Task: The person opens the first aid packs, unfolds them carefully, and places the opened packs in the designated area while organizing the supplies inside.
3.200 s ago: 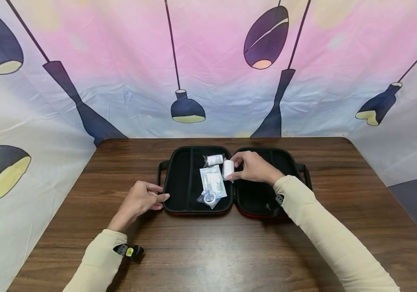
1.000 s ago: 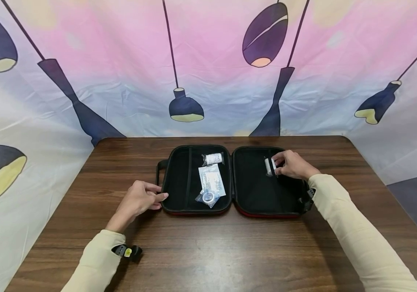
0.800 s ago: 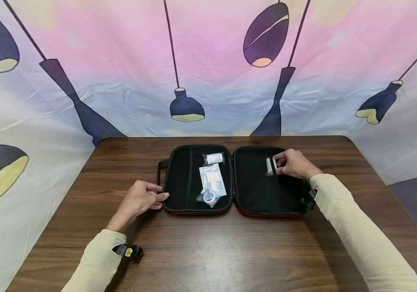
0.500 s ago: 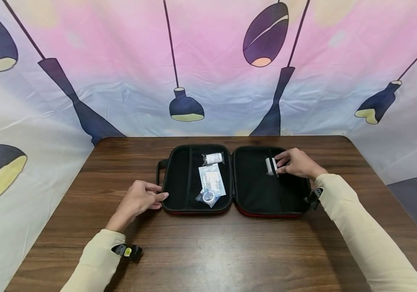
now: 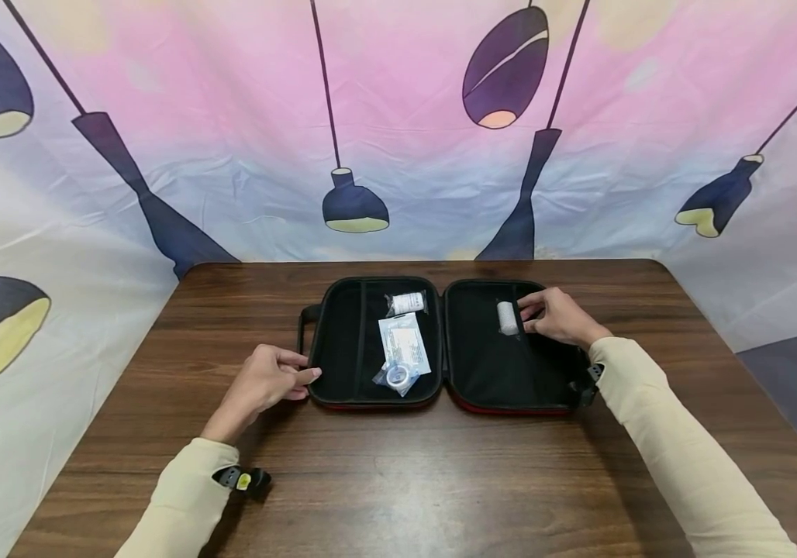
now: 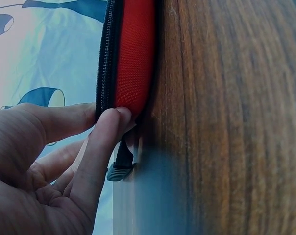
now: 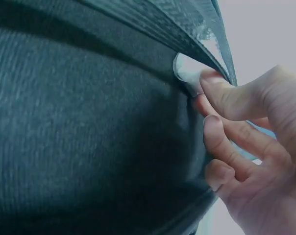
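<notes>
A black-lined zip case [image 5: 336,349] with a red shell lies unfolded on the table. At its left edge, my left hand [image 5: 275,380] pinches the rim; the left wrist view shows thumb and fingers at the zipper [image 6: 107,63] and red side. My right hand [image 5: 557,316] reaches into the right half. Its thumb and forefinger pinch a white bandage roll [image 7: 189,71], partly tucked under the edge of a mesh pocket [image 7: 153,24]. From the head view, the roll shows greyish through the mesh. The left half holds another wrapped white roll [image 5: 408,303], a printed packet [image 5: 404,341] and a bagged tape roll [image 5: 398,377].
A carry handle [image 5: 306,329] sticks out from the case's left side. The wooden table [image 5: 398,480] extends in front of the case. Behind the table hangs a cloth printed with lamps [image 5: 245,209].
My right hand has carried the bandage roll from the middle of the case into the right half. Lately the roll has slid left, deeper under the mesh. My left hand stays at the rim.
</notes>
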A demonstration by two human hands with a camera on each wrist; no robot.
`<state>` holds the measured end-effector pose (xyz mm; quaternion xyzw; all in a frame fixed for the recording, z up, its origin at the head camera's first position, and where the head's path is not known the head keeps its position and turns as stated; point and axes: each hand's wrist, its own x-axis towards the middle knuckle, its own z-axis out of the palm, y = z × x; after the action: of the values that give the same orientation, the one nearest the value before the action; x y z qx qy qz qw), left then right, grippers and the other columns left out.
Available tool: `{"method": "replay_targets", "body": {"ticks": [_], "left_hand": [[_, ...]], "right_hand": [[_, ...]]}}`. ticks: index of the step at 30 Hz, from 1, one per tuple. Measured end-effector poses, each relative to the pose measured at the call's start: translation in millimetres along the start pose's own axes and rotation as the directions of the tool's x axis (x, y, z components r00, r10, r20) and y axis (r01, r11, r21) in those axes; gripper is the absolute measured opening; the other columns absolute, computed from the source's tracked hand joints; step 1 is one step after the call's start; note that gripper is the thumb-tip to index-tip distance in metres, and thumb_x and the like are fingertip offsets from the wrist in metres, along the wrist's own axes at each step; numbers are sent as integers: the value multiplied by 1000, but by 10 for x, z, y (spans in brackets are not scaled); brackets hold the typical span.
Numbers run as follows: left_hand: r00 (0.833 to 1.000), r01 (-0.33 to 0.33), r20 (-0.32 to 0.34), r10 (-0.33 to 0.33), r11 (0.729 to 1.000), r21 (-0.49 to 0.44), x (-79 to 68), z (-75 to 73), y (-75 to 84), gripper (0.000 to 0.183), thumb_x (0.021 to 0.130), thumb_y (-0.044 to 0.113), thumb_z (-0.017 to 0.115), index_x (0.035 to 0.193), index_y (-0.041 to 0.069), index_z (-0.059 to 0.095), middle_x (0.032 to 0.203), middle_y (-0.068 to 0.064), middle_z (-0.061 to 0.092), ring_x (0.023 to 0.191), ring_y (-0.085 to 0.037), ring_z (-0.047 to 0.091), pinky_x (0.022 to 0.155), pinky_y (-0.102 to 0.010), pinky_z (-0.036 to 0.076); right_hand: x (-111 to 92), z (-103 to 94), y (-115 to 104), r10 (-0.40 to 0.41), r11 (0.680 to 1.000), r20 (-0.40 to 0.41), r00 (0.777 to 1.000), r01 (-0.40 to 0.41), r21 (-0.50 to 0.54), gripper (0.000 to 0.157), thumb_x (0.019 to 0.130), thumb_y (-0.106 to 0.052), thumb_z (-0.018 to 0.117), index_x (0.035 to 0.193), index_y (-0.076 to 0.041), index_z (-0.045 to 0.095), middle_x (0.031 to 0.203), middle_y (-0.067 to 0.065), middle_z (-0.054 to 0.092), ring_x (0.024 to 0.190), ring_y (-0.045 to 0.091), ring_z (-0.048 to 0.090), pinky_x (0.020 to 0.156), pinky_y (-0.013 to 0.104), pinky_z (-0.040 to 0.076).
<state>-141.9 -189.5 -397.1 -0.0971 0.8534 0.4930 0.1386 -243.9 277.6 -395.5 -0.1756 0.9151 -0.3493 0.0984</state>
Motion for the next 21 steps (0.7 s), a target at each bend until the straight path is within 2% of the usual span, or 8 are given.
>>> {"method": "replay_targets", "body": {"ticks": [11,16,21], "left_hand": [[1000,-4,6,4,1000,-15,-23,-8,5,49,95,13,74,132,-14,57,99,-18,73,76,-23,74,70,-35,63],[1000,-3,2,3,1000,-14,-15,-19,8,48,95,13,73,132,-13,57,97,-16,73,75,-22,74,70,-34,62],[1000,-4,1,4,1000,-14,-24,-20,3,49,95,13,73,132,-14,57,95,-16,73,75,-22,74,70,-34,62]], "right_hand": [[-89,-98,-65,34,997,7,999,-33,-62,43,93,-3,71,132,11,59,109,20,70,98,33,68,85,49,56],[-129,-127,-169,2,995,-17,1000,-4,-99,42,93,-5,72,131,10,61,109,19,71,92,29,68,80,45,57],[-155,-54,-314,-52,993,-21,998,50,-108,41,91,-7,75,127,10,64,107,19,71,81,23,67,69,36,56]]}}
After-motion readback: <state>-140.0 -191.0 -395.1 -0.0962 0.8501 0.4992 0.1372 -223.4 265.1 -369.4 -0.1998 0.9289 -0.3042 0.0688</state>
